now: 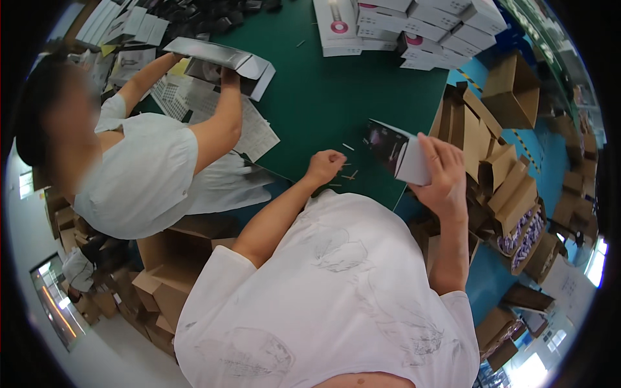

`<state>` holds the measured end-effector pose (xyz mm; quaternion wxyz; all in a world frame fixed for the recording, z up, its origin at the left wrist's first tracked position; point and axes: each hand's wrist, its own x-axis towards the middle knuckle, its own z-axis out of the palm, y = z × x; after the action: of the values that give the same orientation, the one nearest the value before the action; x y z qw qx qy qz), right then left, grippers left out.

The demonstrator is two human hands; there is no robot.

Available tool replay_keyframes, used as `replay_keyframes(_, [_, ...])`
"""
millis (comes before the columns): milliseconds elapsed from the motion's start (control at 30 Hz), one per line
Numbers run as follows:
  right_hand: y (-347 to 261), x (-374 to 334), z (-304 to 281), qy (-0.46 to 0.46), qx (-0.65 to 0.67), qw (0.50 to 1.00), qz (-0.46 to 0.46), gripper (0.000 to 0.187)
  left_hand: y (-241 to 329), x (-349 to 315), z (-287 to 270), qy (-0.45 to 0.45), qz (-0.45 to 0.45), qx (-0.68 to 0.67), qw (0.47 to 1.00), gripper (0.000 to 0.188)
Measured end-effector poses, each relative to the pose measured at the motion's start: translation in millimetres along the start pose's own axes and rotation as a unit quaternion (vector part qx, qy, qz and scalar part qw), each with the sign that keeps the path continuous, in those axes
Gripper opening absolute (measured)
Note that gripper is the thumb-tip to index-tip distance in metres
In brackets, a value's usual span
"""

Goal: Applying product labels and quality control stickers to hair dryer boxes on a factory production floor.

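My right hand [443, 169] is closed round the end of a white carton with a dark printed side [390, 147]. The carton is tilted above the green table [323, 97] near its right edge. Close to the table's near edge, my left hand [325, 167] is closed with its fingers curled in. What it holds, if anything, is too small to make out. Several thin little strips [350, 175] lie on the table beside my left fingers, and a pale one [348, 147] lies slightly farther off.
At my left a person [139, 168] has both hands at an open silver-white box [249, 68], over printed sheets [259, 132]. Stacked white cartons [420, 29] stand at the far right of the table. Dark small parts [220, 19] lie at the far left. Open cardboard boxes [511, 87] crowd the right side.
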<state>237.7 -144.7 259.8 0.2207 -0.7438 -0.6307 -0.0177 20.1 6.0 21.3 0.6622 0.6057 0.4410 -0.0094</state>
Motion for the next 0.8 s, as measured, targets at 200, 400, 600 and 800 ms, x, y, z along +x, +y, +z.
replay_keyframes(200, [13,45,9,-0.057,-0.063,0.995,0.053,0.101,-60,17,-75,0.354,0.135,0.431,0.819,0.035])
replay_keyframes(400, [15,61,8,-0.094,-0.122,0.985,0.072,0.109,-99,37,-121,0.450,0.088,0.508,0.729,0.028])
replay_keyframes(600, [14,59,2,-0.102,-0.110,0.986,0.073,0.112,-102,45,-147,0.388,0.076,0.527,0.752,0.009])
replay_keyframes(800, [13,51,-2,-0.074,-0.094,0.990,0.070,0.109,-64,27,-137,0.337,0.045,0.550,0.763,0.022])
